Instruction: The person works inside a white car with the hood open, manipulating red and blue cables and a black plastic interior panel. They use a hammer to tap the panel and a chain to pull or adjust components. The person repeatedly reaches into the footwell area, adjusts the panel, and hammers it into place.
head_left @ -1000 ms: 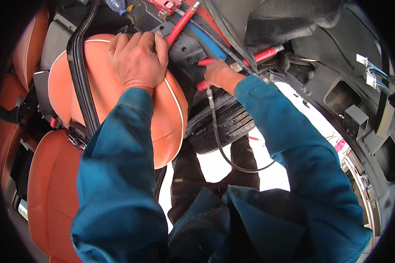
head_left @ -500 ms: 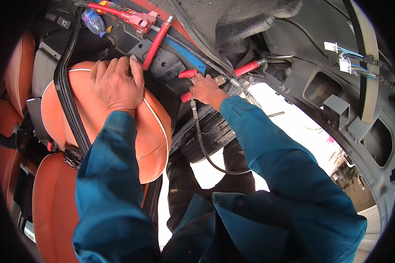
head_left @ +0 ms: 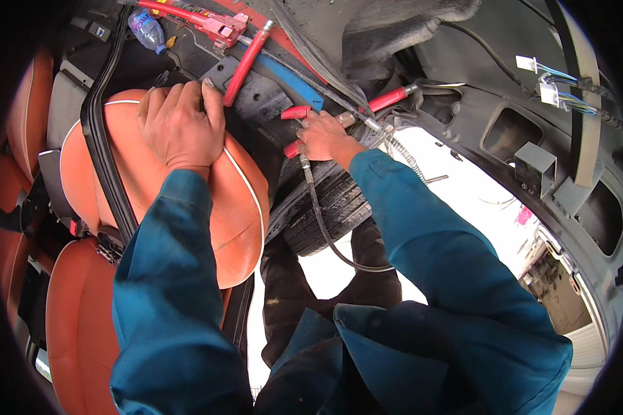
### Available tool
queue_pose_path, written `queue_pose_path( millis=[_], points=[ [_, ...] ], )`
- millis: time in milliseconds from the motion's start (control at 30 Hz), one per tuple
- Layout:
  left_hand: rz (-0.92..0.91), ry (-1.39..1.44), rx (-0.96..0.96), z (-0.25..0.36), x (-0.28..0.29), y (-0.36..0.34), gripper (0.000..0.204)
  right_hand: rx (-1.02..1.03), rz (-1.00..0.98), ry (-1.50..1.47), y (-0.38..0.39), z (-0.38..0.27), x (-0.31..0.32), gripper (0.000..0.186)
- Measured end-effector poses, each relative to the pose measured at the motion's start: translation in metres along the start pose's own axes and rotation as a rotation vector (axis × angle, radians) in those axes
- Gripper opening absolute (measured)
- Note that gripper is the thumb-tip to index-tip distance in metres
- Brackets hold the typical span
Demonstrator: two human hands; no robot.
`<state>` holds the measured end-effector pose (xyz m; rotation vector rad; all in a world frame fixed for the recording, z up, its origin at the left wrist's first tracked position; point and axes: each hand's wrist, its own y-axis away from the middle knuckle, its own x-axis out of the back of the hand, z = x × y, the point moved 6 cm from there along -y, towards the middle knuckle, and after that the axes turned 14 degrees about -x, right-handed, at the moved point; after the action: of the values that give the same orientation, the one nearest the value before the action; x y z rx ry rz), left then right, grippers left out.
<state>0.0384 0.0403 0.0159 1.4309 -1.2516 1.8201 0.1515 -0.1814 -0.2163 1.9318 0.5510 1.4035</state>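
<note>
My left hand (head_left: 181, 128) lies on the orange seat (head_left: 239, 225), its fingers apart and bent over the upper edge. Farther right, my right hand (head_left: 320, 135) is closed around the body of a red hydraulic ram (head_left: 387, 99); red ends show on both sides of my fingers, and the palm side is hidden. From its near end a grey hose (head_left: 318, 214) hangs and curves under my right forearm. A loose red tube (head_left: 248, 63) with a metal tip lies between my hands, across a dark metal bracket (head_left: 263, 93).
A red-handled tool (head_left: 221, 29) and a plastic bottle (head_left: 146, 32) lie at the far left. A black rubber seal strip (head_left: 107, 162) crosses the seat. White wire connectors (head_left: 549, 93) hang by the grey body frame (head_left: 512, 131). A tyre (head_left: 329, 214) sits below the ram.
The whole view has shifted slightly. Both hands keep their places, the left on the seat and the right around the hydraulic ram.
</note>
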Motion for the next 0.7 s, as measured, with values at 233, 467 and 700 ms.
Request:
queue_pose_path(
  millis=[233, 467, 700],
  points=[
    [-0.046, -0.019, -0.005, -0.001, -0.001, 0.0, 0.026, -0.045, 0.165, -0.164, 0.003, 0.001, 0.009, 0.041],
    [-0.007, -0.017, -0.006, -0.001, 0.0, 0.0, 0.026, -0.047, 0.09, -0.207, -0.004, 0.005, 0.007, 0.037],
    [-0.01, -0.005, 0.008, 0.0, 0.0, -0.001, 0.025, -0.039, 0.053, 0.021, -0.005, -0.004, -0.005, 0.033]
  ],
)
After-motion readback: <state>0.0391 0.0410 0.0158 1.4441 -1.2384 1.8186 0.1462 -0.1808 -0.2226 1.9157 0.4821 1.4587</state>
